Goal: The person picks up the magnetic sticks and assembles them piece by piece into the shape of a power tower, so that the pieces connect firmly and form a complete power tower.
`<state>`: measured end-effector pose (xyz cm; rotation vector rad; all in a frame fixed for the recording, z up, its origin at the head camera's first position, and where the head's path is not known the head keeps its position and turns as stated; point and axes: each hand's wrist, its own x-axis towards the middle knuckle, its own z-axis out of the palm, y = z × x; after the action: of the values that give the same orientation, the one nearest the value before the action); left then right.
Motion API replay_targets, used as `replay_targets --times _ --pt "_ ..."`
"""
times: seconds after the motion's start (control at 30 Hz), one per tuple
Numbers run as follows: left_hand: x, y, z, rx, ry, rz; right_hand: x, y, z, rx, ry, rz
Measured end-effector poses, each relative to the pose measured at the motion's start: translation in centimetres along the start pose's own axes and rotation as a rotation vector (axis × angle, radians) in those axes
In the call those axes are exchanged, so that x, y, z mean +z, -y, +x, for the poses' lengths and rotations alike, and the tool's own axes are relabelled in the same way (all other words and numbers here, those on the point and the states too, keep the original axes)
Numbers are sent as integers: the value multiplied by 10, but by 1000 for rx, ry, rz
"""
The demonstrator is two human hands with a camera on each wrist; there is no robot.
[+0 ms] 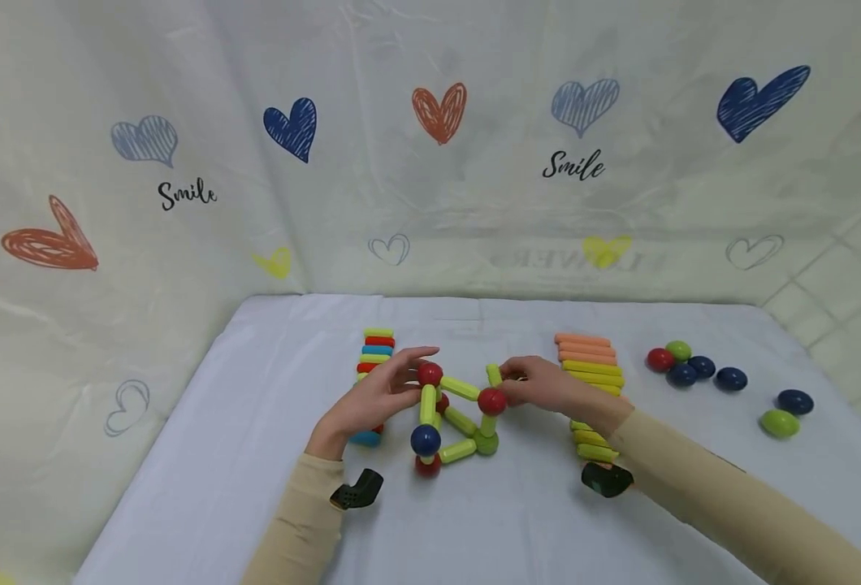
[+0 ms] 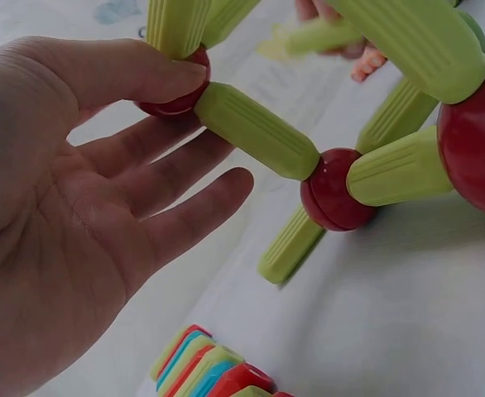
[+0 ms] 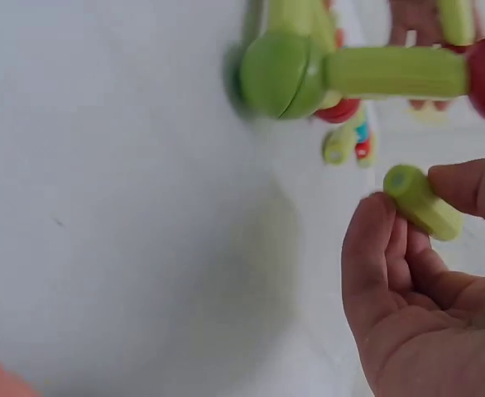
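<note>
A frame of yellow-green magnetic rods and balls stands over the table in the head view, with a blue ball (image 1: pixel 426 440) at its near side and a green ball (image 1: pixel 486 442) low on its right. My left hand (image 1: pixel 378 396) grips its upper left red ball (image 2: pixel 175 106), thumb on one side and fingers behind. Between thumb and fingertips, my right hand (image 1: pixel 547 383) pinches a yellow-green rod (image 3: pixel 423 203). In the right wrist view this rod is apart from the frame, one end facing the camera. Another red ball (image 1: pixel 492 401) sits just beside the right hand.
Left of the frame, a row of red, blue and yellow-green rods (image 1: pixel 377 349) lies partly behind the left hand. Orange and yellow rods (image 1: pixel 593 370) line up under the right forearm. Several loose balls (image 1: pixel 731 379) lie far right. A printed curtain (image 1: pixel 438 195) hangs behind the table.
</note>
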<state>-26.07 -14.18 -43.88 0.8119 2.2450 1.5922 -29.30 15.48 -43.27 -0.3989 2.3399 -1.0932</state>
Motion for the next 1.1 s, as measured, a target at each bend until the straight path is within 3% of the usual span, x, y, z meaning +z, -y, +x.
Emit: replay_targets --times 0.13,0.23,0.43,0.53,0.63,0.77,0.9,1.1 --pt "1 1 1 -18 -3 8 2 -11 -29 81 95 343" --pt "2 2 0 -26 -7 8 12 -20 -43 93 187 531" --pt "2 1 0 -33 -17 11 31 -29 -51 61 348 750" --pt "1 1 0 -29 -23 1 33 -30 -51 61 310 778" --pt "0 1 0 -26 -23 -4 30 -30 -51 105 188 766" --pt "0 -1 -1 -32 27 -8 18 -24 -51 115 64 632" --pt "2 -6 -3 -33 85 9 8 -9 -53 66 27 514" --pt "4 -9 -3 -30 108 53 11 13 -58 44 30 506"
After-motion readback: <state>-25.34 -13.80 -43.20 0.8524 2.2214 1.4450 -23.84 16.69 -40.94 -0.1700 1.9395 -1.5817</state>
